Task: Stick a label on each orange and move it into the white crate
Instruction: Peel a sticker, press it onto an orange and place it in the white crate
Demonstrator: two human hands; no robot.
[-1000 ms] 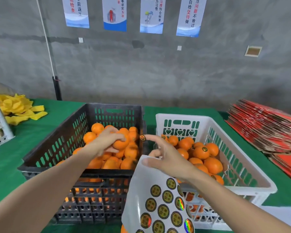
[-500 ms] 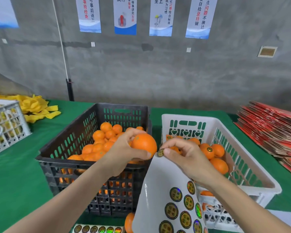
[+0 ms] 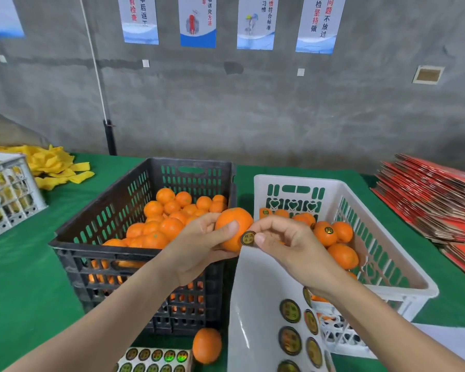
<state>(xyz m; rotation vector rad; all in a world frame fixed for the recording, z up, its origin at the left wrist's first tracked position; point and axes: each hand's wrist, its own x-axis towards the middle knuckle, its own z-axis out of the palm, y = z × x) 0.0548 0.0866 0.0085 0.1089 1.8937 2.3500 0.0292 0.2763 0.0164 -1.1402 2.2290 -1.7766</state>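
Wall, four posters with Chinese text, taken left to right; all are cut off at the top.
- First poster (image 3: 141, 20): red column 前检查, dark column 事后返工.
- Second poster (image 3: 198, 21): 讲究方法, with red 效率 beside it.
- Third poster (image 3: 255, 22): 习惯符合标准, with 习惯 in red.
- Fourth poster (image 3: 316, 22): 问题不放过 and 检坚持做, with 问题 and 坚持 in red.

Round label (image 3: 248, 238) against the orange (image 3: 232, 224): yellow characters, too small to read. Labels on the sticker sheet (image 3: 255, 304): print illegible.

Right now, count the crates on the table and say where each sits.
3. The black crate sits in the middle, the white crate to its right, a pale crate at the left edge, partly out of frame.
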